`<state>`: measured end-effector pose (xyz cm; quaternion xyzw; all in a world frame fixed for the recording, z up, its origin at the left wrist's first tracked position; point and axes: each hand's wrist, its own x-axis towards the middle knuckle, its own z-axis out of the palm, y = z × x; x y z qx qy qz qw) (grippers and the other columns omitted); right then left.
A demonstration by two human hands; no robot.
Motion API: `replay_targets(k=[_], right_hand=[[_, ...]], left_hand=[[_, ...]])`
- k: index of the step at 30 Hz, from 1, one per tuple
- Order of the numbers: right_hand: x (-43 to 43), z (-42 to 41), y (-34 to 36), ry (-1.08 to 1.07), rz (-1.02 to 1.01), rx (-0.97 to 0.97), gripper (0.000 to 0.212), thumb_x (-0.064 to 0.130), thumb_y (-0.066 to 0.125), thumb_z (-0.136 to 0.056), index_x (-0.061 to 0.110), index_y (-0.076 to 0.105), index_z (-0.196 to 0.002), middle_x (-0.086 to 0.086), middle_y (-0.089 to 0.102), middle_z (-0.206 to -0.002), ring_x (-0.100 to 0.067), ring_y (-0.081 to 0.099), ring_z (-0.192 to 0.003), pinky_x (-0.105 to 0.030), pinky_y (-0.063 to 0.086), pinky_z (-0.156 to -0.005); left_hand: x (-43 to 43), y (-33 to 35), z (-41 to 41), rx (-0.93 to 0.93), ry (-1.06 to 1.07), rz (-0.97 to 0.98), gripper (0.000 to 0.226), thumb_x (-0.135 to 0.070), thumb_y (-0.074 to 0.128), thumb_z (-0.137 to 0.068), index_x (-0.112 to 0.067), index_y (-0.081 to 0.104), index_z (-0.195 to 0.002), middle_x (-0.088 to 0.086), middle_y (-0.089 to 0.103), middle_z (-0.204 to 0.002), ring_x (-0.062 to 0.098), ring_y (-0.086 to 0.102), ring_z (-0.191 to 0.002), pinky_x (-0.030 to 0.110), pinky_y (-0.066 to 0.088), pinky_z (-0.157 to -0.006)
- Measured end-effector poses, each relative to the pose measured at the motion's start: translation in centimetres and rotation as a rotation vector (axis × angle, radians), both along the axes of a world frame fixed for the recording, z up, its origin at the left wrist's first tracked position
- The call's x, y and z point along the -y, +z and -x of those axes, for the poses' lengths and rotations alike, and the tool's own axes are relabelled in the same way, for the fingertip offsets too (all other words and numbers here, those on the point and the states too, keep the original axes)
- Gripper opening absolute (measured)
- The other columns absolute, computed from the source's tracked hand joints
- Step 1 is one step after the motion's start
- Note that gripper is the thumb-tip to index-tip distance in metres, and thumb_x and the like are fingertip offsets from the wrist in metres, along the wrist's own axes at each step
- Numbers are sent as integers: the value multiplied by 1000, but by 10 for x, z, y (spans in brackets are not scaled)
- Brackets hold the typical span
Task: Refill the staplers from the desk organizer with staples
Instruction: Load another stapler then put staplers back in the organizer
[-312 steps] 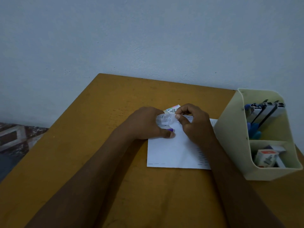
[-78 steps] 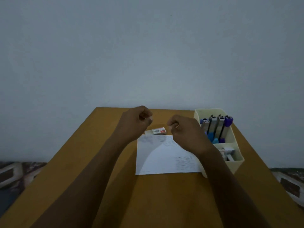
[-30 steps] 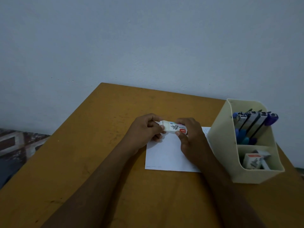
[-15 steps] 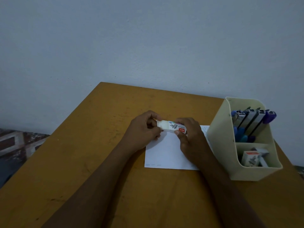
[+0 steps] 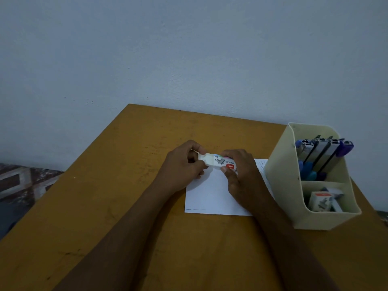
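Observation:
A small white staples box [image 5: 218,162] with a red label is held above a white sheet of paper [image 5: 212,196]. My left hand [image 5: 182,164] pinches the box's left end, where an inner tray or flap shows. My right hand [image 5: 241,175] grips its right end between thumb and fingers. On the right stands a cream desk organizer [image 5: 281,177]. Its rear compartment holds several staplers [image 5: 323,152] standing upright, blue and purple. The front compartment holds more staples boxes [image 5: 320,201].
The brown wooden desk [image 5: 117,206] runs back to a pale wall. Its left edge drops off to a patterned floor [image 5: 19,185]. The organizer sits close to the desk's right edge.
Over the last second both hands kept hold of the staples box, and its left end has come out slightly further. Earlier the hands were raised with the box lying on the desk.

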<state>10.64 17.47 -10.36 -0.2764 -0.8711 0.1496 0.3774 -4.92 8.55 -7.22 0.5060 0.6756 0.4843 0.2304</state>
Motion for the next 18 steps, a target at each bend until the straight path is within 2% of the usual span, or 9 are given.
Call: replay_targets(k=[4,10,14,18], right_hand=[[-1,0,-2,-4,-12,12,32,18,54,-84,4,58,-112,-13,60,-107,-21,54,-97,-28,44,-80],[-1,0,-2,2,-2,5,33,21,53,-83,5,58,-112,-12,60,-108,-15,50,-97,-26,42,-80],[-1,0,-2,7,-9,5,37,29,48,-85,5,58,-112,-11,61,-109,-18,53,-98,-28,44,-80],[-1,-1,-1,12,-11,-2,40,32,42,-85,5,58,-111,-11,60,-107,-20,53,-96,-29,43,-79]], left_hand=[[0,-1,-1,-21,1,-17,22,-5,59,-85,-19,60,-101,0,73,-79,10,68,-63,39,59,-66],[-1,-2,-1,-70,-16,-10,36,-5,58,-89,-14,61,-123,-3,69,-80,3,65,-61,18,56,-64],[0,-1,-1,-68,-45,0,39,-7,54,-91,-16,57,-129,-2,70,-83,6,65,-66,18,56,-67],[0,0,-1,82,-46,6,36,-6,46,-94,-13,59,-127,10,73,-85,11,63,-65,21,54,-65]])
